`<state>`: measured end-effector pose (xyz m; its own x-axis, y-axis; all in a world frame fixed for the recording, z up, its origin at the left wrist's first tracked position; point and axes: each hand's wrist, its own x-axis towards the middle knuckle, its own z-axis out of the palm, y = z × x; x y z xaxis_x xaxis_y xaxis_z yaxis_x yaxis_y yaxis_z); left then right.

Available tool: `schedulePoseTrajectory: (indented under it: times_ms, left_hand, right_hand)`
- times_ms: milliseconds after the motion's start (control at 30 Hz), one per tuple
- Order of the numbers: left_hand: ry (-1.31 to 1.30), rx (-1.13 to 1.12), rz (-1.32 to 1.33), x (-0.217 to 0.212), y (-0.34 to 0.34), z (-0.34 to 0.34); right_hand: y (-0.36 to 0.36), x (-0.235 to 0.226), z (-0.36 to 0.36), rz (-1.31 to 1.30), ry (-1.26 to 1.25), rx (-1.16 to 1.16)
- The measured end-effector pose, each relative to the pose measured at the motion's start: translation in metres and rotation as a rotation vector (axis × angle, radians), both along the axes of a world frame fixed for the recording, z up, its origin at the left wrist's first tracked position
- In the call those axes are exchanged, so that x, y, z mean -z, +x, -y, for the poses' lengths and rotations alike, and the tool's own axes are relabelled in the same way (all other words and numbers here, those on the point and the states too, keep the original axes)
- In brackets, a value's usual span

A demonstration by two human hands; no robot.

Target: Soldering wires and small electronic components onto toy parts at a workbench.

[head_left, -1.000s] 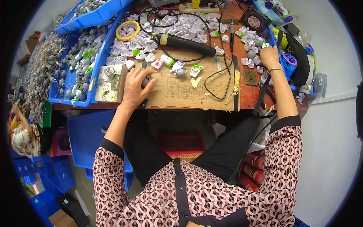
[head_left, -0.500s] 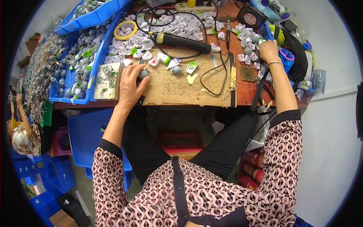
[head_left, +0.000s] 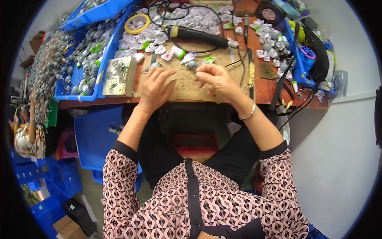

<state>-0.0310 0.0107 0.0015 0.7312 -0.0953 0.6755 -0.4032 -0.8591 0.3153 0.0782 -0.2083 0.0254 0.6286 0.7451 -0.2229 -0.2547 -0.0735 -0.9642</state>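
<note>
Fingers of the left hand (head_left: 156,87) curl over the left part of a flat brown cardboard sheet (head_left: 187,88), and a small round grey ball (head_left: 154,65) now shows just past their tips, where half a second ago one lay between thumb and fingers; whether it is gripped I cannot tell. The right hand (head_left: 217,79) has left the mixed pile of grey balls and white shells (head_left: 274,42) toward the right end of the reddish-brown bench (head_left: 258,89) and come in over the sheet, thumb and fingertips drawn together; anything between them is too small to make out. The work now seems gathered at the middle, with both hands near the ball.

Along the bench stand a blue plastic bin (head_left: 108,59), a scuffed off-white block (head_left: 119,75), a yellow ring of tape (head_left: 137,32), a spread of white plastic shells (head_left: 187,24), a thick black cylindrical tool (head_left: 199,36), a white-and-green shell (head_left: 208,60) just beyond the right hand, and a square brown pad (head_left: 266,71).

In the room, a dense mass of wired grey balls (head_left: 39,91) fills the far left, near another person in a flowered top (head_left: 30,141); then come a blue plastic tray (head_left: 93,143) below bench height, something red (head_left: 193,150) between the knees, and a plain white wall (head_left: 354,139) at the right
</note>
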Motion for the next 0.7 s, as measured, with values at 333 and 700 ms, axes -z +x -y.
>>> schedulePoseTrajectory:
  times_ms: [333,700]
  left_hand:
    - [-0.038,0.030,-0.090,0.011,-0.001,0.001]
    - [-0.030,0.000,-0.168,0.009,0.007,0.005]
  right_hand:
    - [-0.013,0.028,-0.040,-0.043,-0.124,-0.064]
    - [-0.009,0.023,-0.019,1.105,-0.436,-0.011]
